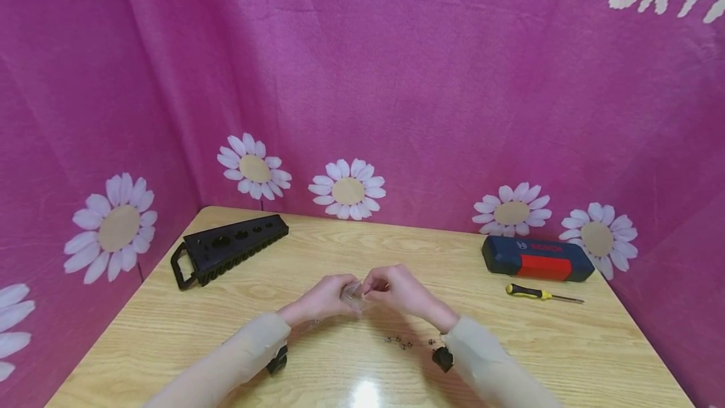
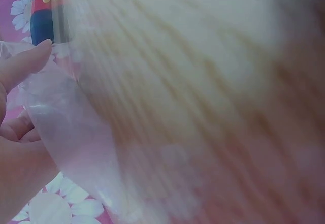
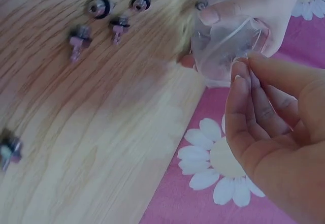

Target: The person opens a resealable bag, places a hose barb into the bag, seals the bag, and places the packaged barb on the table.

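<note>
Near the middle of the table, my left hand [image 1: 323,299] grips a clear plastic bag [image 1: 352,294], thumb on one side and fingers on the other. My right hand [image 1: 399,289] meets it from the right; in the right wrist view its thumb and forefinger tips pinch together at the bag's [image 3: 216,56] open edge. Small dark pieces show through the film. The bag [image 2: 71,117] hangs across much of the left wrist view. Several small metal screws with dark washers [image 3: 119,25] lie loose on the wood, below my right hand in the head view.
A black slotted tool rack [image 1: 238,245] with a handle lies at the back left. At the right are a blue and red Bosch case [image 1: 538,259] and a yellow-black screwdriver [image 1: 527,291]. A pink flowered cloth [image 1: 396,112] hangs behind the wooden table [image 1: 351,244].
</note>
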The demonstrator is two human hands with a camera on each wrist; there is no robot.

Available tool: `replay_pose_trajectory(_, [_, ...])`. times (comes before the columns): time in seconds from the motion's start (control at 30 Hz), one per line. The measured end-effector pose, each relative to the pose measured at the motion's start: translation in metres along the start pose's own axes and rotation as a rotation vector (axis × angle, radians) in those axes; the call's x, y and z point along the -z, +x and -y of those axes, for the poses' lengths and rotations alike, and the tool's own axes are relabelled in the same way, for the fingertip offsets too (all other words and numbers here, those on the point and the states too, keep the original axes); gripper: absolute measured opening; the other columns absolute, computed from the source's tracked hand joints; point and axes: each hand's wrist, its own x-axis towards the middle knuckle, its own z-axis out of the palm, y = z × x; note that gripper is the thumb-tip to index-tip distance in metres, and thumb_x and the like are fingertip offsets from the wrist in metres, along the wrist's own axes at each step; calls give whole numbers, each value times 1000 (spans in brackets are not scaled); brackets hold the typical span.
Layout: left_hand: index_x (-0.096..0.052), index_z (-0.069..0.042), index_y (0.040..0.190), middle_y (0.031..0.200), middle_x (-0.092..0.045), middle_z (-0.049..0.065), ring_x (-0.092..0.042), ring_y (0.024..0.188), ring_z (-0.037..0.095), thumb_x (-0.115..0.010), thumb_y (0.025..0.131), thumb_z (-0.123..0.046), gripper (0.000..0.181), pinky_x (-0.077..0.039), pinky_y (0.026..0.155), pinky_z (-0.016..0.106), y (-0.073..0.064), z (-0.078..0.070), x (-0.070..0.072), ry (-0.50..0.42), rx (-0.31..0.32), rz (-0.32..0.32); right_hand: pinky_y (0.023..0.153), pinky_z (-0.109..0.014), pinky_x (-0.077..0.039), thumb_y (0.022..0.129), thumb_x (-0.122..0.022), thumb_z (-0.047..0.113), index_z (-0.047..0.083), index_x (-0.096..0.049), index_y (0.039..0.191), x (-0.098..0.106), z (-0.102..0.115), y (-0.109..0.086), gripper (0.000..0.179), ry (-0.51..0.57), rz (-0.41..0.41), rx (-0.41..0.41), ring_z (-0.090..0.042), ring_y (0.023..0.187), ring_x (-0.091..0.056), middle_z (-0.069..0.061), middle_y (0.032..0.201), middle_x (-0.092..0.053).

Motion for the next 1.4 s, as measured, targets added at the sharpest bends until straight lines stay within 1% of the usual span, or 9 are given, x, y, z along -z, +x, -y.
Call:
replay_pose_trajectory(0.1, [-64,-5,108,106,-70,7,-63,95,15,-84,78,-14,37,-52,84,30,1,-1,0,-18,-11,-4,70,-17,-55,87,-71,1,3,-72,91,4,-4,-4,5,-4,-10,-21,-3,75,-65,-6,85,-75])
replay_pose_trajectory(0.17, [-64,-3,107,107,-71,9,-66,97,17,-84,78,-11,35,-53,84,28,1,-1,-1,-42,-15,-2,70,-17,-55,87,-71,2,3,-72,90,7,-8,-9,4,-17,-15,-17,-1,74,-64,-5,84,-75])
replay_pose_trajectory(0.33, [-65,-2,107,108,-71,11,-68,101,21,-83,78,-8,35,-54,85,26,1,-1,-1,-74,-14,3,67,-18,-54,86,-72,0,5,-71,87,16,-18,-30,4,-37,-13,-31,2,73,-61,-5,81,-74])
replay_pose_trajectory(0.67, [-61,-1,98,108,-70,11,-67,102,21,-83,78,-7,30,-53,81,22,1,0,-1,-64,-20,5,67,-17,-53,86,-73,3,5,-70,88,26,-37,-72,5,-22,11,-112,5,74,-58,-2,81,-72])
replay_pose_trajectory(0.77, [-60,0,95,108,-69,11,-67,102,21,-82,78,-6,29,-53,80,21,1,-1,-1,-68,-21,11,67,-18,-53,85,-74,4,6,-70,88,31,-41,-82,6,-14,17,-108,5,75,-58,-2,82,-72])
replay_pose_trajectory(0.93, [-62,-1,99,107,-69,10,-66,100,19,-83,78,-6,30,-52,79,22,2,-1,-1,-64,-15,10,67,-18,-53,83,-77,7,6,-70,88,36,-47,-98,9,17,52,-100,4,75,-59,-4,82,-72])
replay_pose_trajectory(1.03, [-62,-2,100,107,-69,10,-66,100,19,-83,77,-6,31,-53,79,22,2,0,-2,-64,-16,10,67,-18,-53,83,-78,9,8,-71,88,37,-48,-104,9,27,78,-107,5,75,-59,-3,83,-73])
replay_pose_trajectory(1.17, [-61,-2,100,107,-69,10,-67,100,19,-82,78,-4,30,-54,79,22,3,1,-3,-78,-12,13,67,-18,-52,83,-78,10,10,-72,88,35,-51,-108,8,29,100,-118,6,75,-58,-1,83,-73])
replay_pose_trajectory(1.4, [-63,-3,104,107,-69,8,-67,98,17,-83,78,-8,33,-53,80,23,2,1,-3,-60,-9,7,65,-17,-50,82,-79,8,9,-71,85,31,-51,-110,8,11,91,-109,6,73,-56,-1,81,-71])
